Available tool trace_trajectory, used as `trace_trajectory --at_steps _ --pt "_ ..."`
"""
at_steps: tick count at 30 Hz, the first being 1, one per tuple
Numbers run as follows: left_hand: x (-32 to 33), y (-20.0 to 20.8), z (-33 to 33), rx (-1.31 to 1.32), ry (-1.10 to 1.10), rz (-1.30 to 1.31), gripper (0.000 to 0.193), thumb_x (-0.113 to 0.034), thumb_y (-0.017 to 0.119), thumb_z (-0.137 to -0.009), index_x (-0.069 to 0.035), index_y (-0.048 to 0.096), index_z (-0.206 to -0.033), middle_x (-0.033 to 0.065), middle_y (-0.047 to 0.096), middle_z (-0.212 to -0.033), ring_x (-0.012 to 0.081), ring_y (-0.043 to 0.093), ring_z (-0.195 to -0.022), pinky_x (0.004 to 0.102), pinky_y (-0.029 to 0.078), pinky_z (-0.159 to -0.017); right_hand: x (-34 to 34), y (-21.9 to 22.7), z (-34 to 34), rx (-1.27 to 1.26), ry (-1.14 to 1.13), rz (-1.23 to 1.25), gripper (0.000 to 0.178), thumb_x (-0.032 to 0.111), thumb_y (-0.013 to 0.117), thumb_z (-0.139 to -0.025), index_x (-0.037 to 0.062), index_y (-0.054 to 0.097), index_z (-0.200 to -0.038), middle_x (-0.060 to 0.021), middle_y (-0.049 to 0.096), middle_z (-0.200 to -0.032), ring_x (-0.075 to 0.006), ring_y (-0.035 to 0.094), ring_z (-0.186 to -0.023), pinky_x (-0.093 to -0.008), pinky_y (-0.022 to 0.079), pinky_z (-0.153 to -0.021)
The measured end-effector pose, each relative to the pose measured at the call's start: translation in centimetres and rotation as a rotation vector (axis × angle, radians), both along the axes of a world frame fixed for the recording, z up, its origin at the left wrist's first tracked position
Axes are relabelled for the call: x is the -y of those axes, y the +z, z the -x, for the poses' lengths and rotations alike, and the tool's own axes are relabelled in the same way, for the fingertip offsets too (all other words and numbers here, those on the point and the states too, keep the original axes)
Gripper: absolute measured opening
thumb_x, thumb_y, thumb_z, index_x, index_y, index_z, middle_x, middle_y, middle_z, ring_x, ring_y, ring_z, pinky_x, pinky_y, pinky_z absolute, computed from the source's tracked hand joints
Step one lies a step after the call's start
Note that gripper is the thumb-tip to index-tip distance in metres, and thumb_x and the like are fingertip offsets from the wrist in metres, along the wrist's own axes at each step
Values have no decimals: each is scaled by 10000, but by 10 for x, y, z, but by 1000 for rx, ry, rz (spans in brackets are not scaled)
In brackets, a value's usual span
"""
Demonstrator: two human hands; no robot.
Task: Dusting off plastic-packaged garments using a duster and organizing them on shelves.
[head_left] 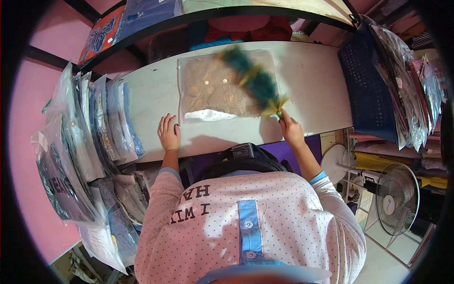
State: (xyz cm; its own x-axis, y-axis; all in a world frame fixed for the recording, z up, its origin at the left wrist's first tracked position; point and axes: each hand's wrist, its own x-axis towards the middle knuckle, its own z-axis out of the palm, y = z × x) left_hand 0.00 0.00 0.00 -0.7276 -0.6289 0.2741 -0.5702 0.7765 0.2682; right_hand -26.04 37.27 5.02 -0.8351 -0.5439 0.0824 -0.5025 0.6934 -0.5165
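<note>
Soft light washes the pale tabletop (pixel 314 90) here in front of us, its source hard to place, while the space behind the black shelf bar (pixel 203 29) sits dim. Faint shadows fall beside the left hand (pixel 169 133). Glare streaks the clear plastic packets (pixel 71 146) at left; bright patches dapple the dotted shirt (pixel 283 213). The green duster (pixel 257 83) smears with motion blur, a shape at bottom (pixel 269 274) is out of focus, and straight edges bow toward black corners.
</note>
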Motion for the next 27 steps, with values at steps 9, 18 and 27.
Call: trace_trajectory --at_steps 9,18,27 --pt "-10 -2 3 -22 -3 13 345 -138 538 -819 -150 545 -1163 28 464 -1310 255 356 -1268 407 261 -1043 -12 -19 -23 -13 133 18 452 184 555 -846 172 451 -1286 -181 600 -810 -399 596 -666 -475 487 -607" --pt "-7 4 2 21 -2 10 372 -138 520 -836 -140 509 -1208 32 446 -1335 251 337 -1286 398 252 -1052 30 -29 -19 -37 53 78 462 182 555 -839 142 456 -1288 -187 599 -767 -363 601 -635 -451 485 -576" --pt "-6 3 -3 -33 26 -27 404 -119 534 -828 -93 433 -1219 68 466 -1304 267 349 -1273 398 274 -1043 67 -9 -29 -48 254 -58 439 229 564 -840 153 477 -1264 -176 596 -772 -358 605 -648 -446 488 -571"
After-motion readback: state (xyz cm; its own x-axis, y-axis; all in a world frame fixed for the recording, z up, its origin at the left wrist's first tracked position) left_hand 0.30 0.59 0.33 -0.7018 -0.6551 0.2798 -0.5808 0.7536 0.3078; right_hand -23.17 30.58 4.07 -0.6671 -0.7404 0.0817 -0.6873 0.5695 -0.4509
